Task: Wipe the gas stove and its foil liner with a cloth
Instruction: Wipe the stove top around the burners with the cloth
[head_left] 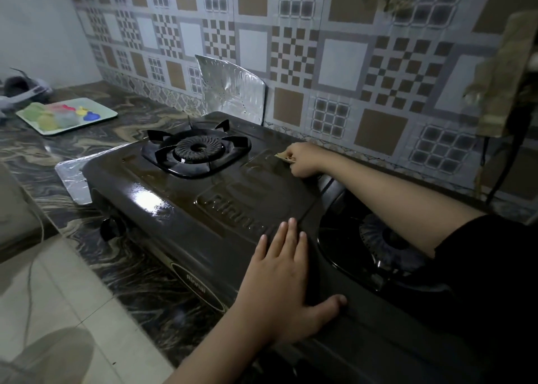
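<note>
While left hand (286,281) lies flat on stove (180,200) (marbled counter (96,139)), right hand (302,159) fingers pinch cloth (286,157).

Gas stove (186,209), top panel: embossed brand lettering, partly legible, "Rinn…", last letters lost in glare and shadow near the left hand (286,281). Front face: oval badge (201,289) printed "Rinnai". No other readable text, numbers or signs.
</note>
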`<state>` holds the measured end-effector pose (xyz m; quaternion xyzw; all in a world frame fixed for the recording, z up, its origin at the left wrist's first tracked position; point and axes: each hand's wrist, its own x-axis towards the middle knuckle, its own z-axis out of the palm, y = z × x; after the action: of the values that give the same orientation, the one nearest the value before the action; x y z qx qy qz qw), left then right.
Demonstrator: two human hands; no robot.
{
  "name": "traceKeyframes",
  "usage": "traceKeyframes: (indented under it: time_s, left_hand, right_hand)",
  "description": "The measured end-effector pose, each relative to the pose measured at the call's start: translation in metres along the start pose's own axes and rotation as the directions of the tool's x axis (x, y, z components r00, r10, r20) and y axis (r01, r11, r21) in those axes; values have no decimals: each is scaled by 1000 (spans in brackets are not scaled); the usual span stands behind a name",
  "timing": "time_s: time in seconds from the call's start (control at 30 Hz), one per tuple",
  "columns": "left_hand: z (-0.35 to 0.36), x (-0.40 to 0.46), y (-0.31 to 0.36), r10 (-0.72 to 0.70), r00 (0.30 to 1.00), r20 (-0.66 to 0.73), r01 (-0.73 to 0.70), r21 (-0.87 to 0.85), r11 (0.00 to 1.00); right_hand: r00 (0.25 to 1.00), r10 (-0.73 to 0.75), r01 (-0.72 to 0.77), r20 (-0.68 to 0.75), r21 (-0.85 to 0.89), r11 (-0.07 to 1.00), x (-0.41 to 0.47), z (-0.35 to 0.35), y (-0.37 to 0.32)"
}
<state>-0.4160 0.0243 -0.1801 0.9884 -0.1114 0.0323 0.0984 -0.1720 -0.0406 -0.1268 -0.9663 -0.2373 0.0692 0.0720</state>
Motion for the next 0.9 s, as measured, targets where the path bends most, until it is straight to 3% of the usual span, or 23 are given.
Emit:
traceKeyframes:
  time_s: [0.1,0.23,0.4,0.6,0.67,0.77,0.9]
  left_hand:
    - [8,-10,-2,-52,985,-166,47,-36,998]
    - [23,-30,-9,-289,907,-306,257,-141,956]
    - [15,-50,-47,-624,759,-188,553,-321,769]
    - [-6,-46,-79,-648,761,-35,606,-320,728]
    - [-10,-46,-84,-643,766,8,617,-291,732]
    - [-11,-46,-84,-639,768,39,624,-269,733]
    - [-11,-48,-85,-648,760,43,638,-236,733]
  right_hand:
    - [996,-81,82,41,-4,997,-15,6,-22]
    - [979,-192,198,70,-85,977,-43,20,-53]
    - [948,-272,274,164,12,962,-83,19,-75]
    - [866,-372,296,333,259,919,-102,9,-100]
    - [902,-365,293,228,298,909,-88,2,-115]
    - [932,-356,353,-66,390,851,-54,-4,-146]
    - [850,-438,523,-293,371,767,-7,0,-211]
